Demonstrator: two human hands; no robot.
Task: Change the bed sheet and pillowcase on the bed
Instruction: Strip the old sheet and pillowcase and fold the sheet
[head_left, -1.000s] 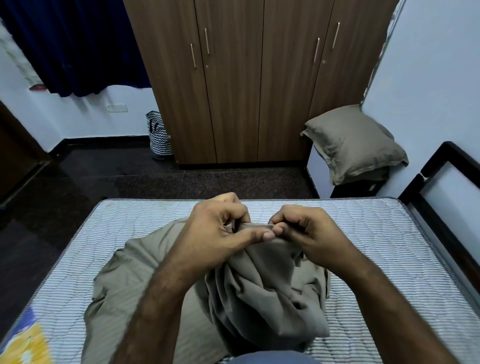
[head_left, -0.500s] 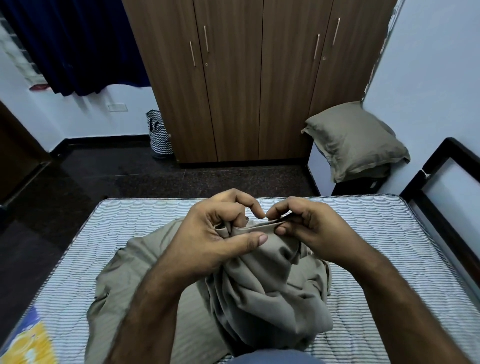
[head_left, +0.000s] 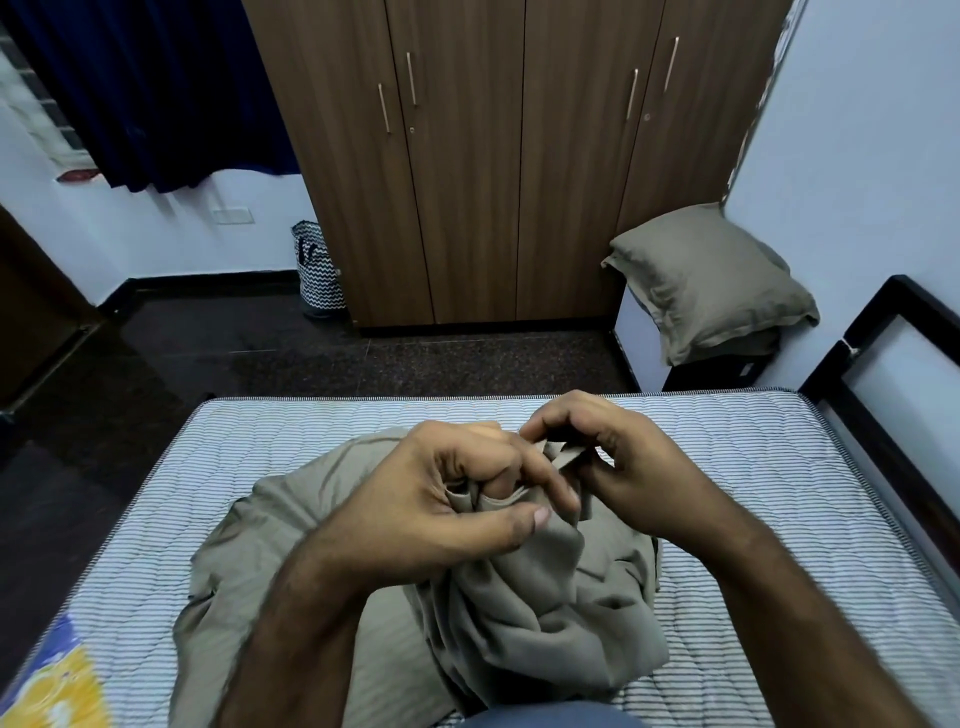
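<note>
From the head camera, both bare forearms reach in from the near edge and meet above the middle of the bed. The left hand (head_left: 441, 499) has its fingers curled into a bunch of the olive-grey cotton bed sheet (head_left: 519, 613), the thumb stretched out to the right along the gathered cloth and pressing it against the fingers. The right hand (head_left: 618, 467) sits just to the right and slightly farther away, fingers bent, pinching a folded edge of the same sheet between thumb and fingertips. The two hands nearly touch, with the pinched edge running between them.

The sheet is plain, matte and heavily creased. Its bulk hangs from the hands in deep folds and pools in a heap on the near middle of the bare striped quilted mattress (head_left: 779, 467), with a flatter part spread out to the left under the left forearm. The heap lies directly below and nearer than the hands.

A yellow and blue printed cloth (head_left: 52, 680) shows at the near left corner of the mattress. Beyond the far right of the bed, an olive-grey pillow (head_left: 711, 275) rests on a low stand against the wall, beside a brown wooden wardrobe (head_left: 493, 156).
</note>
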